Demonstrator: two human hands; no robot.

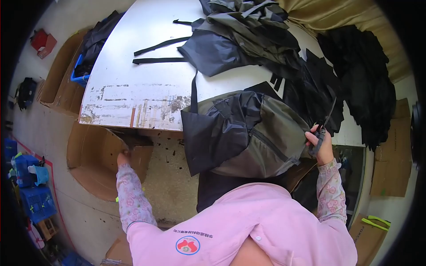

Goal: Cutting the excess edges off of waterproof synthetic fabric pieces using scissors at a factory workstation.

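Note:
My left hand (123,158) reaches down to the left of the table and touches the rim of a brown cardboard box (95,159) on the floor. My right hand (320,144) is closed on a pair of dark scissors (323,128) at the right side of an olive and black fabric bag (248,133). The bag hangs over the near edge of the white worn table (133,88). Both forearms are in pink patterned sleeves.
More olive and black fabric pieces (248,40) and loose black straps (159,51) lie at the back of the table. A heap of black cloth (364,84) sits to the right. Blue crates (31,186) and cardboard boxes (390,164) stand on the floor.

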